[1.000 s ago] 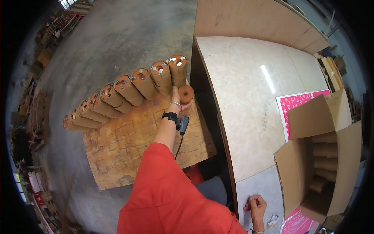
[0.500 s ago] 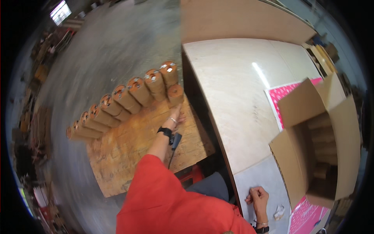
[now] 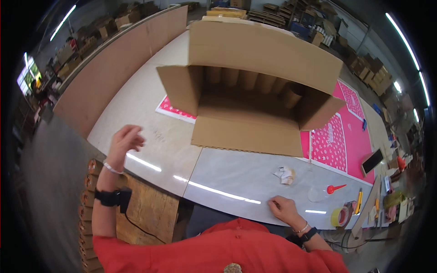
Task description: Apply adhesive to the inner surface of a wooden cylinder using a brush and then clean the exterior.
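Note:
My left hand (image 3: pixel 127 140) hovers over the left part of the pale table (image 3: pixel 150 113), fingers loosely bent and partly apart, with nothing visible in them. On the near part of the table rests my right hand (image 3: pixel 283 209), its fingers curled in with nothing seen in them. An open cardboard box (image 3: pixel 248 134) lies on its side with its mouth facing me. Several brown cardboard tubes (image 3: pixel 230 78) stand in a row at its back, and another tube (image 3: pixel 292 94) is near its right side. Crumpled whitish scrap (image 3: pixel 285 175) lies beyond my right hand.
Brown rolls (image 3: pixel 86 214) line the far side of a wooden board (image 3: pixel 150 211) at lower left. Pink patterned sheets (image 3: pixel 328 143) lie right of the box. A phone (image 3: pixel 372 162), a red-tipped nozzle (image 3: pixel 336 188), yellow tape (image 3: pixel 339 216) and a yellow cutter (image 3: pixel 358 201) are at right.
My view has swung right, toward the table and box. My left hand has left the small roll on the wooden board and is now over the table. My right hand stays on the table.

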{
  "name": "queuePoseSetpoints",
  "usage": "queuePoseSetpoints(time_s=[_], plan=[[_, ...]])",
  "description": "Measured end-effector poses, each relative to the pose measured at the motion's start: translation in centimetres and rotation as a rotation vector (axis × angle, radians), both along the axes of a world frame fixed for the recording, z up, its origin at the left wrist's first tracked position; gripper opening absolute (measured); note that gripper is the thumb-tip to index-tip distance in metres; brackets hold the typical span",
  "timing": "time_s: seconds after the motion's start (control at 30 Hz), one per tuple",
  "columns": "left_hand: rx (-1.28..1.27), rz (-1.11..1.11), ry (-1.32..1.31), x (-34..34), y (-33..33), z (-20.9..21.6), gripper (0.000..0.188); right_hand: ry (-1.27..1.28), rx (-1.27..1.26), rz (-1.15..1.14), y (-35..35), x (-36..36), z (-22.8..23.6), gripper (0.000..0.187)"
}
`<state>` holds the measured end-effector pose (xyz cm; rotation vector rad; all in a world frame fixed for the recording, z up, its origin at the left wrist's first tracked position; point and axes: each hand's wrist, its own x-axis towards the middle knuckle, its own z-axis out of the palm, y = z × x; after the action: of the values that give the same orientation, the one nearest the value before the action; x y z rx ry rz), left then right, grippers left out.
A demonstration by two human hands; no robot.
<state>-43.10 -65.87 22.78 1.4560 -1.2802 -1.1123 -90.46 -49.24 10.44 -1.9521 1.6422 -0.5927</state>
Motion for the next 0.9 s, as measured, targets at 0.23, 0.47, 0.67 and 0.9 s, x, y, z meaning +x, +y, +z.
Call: queuePoseSetpoints(time_s=[0.23,0.47,0.67,0.9], plan=[[0.009,-0.602,-0.165,-22.1,-8.5,2.6,0.034,-0.107,-0.234,-0.402,5.0,-7.0,-2.2,0.007],[-0.446,-0.692,-0.714,-40.2,-16.2,-1.9,0.046,-0.171,-0.296,-0.376,5.8,-8.0,-3.3,0.005],[-0.893,-0.462,-0.822,-47.2,-22.6,-9.8,0.057,-0.311,-0.257,-0.348,5.2,-8.5,-3.1,0.008],[-1.089,-0.482,-1.024,-48.5,-23.4,-9.2,0.026,-0.319,-0.245,-0.396,5.4,-8.8,-3.3,0.007]])
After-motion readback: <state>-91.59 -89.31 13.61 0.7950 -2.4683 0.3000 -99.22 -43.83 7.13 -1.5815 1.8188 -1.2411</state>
